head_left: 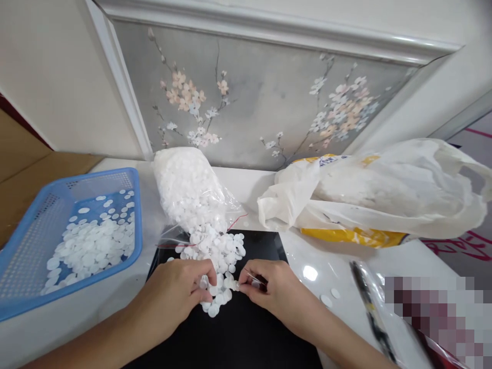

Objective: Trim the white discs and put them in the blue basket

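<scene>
White discs (215,251) are lying heaped on a black board (238,338), between my left hand (180,281) and right hand (280,285).

I'm judging the work as partway: many discs are lying in the blue basket (139,220), while more are filling the clear bag (184,179). On my feed, the left fingers are curling narrowly around discs; whether they're gripping any, I cannot tell. The right fingers are pinching a thin item (255,277). Print (332,159) on the plastic bag (384,187) and pink strokes (461,247) are looking unreadable.
</scene>
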`<state>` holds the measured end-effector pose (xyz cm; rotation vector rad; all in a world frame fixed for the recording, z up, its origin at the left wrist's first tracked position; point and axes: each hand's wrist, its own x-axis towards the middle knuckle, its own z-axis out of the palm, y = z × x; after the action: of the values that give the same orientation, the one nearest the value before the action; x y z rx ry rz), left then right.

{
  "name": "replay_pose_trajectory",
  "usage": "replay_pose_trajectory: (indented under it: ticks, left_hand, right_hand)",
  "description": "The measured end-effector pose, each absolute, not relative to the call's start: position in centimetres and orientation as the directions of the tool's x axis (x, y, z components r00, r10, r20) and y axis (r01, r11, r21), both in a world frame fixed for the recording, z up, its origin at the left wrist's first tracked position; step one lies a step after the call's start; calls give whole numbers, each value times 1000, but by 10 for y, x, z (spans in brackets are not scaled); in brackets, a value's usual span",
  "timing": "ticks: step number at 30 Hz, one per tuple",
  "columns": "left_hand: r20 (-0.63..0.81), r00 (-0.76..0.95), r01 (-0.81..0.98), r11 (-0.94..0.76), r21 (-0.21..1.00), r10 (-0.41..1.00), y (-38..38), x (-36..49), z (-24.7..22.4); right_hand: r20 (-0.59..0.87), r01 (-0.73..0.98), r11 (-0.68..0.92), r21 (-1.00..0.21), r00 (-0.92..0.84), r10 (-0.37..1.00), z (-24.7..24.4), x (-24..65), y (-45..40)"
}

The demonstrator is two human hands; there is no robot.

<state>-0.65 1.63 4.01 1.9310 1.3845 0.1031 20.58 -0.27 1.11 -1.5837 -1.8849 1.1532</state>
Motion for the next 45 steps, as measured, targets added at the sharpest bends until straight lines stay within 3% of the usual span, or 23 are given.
replay_pose_trajectory:
  ticks: [6,10,13,22,31,36,45]
  left_hand:
    - [-321,443,759,-159,632,837,11,-3,33]
    - [-313,443,756,-162,634,840,10,-1,30]
    - [-345,439,756,-133,641,830,9,0,32]
    - [-373,413,766,-96,635,831,6,5,35]
    - [-334,427,711,-84,698,840,1,8,38]
    - [-296,444,660,-85,747,846,5,4,32]
    - [-241,486,794,-310,522,840,11,-6,40]
  right_hand:
    - [-237,535,-71,-842,-248,939,12,211,0]
    - [-396,330,-301,-895,-273,877,18,214,2]
    - [-436,193,-393,-899,-328,838,20,214,2]
    - [-436,-23,-477,-878,-369,821,16,206,-5]
    - [-460,-86,-562,-823,-480,747,7,196,-16]
    - [-453,-141,-556,-819,-434,778,9,198,-13]
    - [-392,-259,-475,-841,-312,865,12,211,1]
